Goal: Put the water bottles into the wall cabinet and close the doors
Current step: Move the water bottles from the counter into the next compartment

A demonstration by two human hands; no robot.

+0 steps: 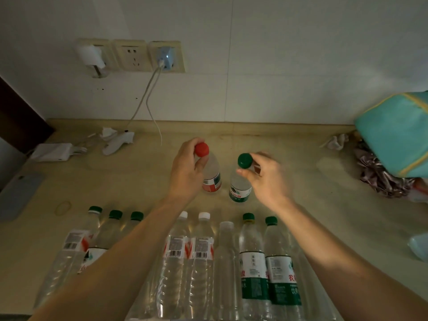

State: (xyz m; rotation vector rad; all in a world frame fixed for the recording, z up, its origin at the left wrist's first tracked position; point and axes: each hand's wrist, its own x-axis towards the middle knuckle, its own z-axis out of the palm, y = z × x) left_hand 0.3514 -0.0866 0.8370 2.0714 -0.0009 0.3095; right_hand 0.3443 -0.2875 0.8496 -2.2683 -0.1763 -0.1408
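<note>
The left hand (pixel 187 172) is gripping the neck of the red-capped bottle (pixel 211 174) just under its cap, while the right hand (pixel 266 177) (slightly blurred) is pinching the green-capped bottle (pixel 239 188) below its cap; both bottles are standing upright, side by side, on the beige countertop (pixel 312 218).

A beige stone-look worktop (pixel 289 158) runs to the wall, carrying a near row of clear water bottles (pixel 201 256), some green-capped, some white-capped, and two upright bottles behind them, one red-capped (pixel 212 177), one green-capped (pixel 240 188). At left lie a rubber band (pixel 63 207), a grey phone (pixel 19 195), a white charger (pixel 52 152) and crumpled tissue (pixel 117 140); at right sit a teal bag (pixel 396 135), shiny crumpled fabric (pixel 379 177) and another tissue (pixel 335 142)
</note>
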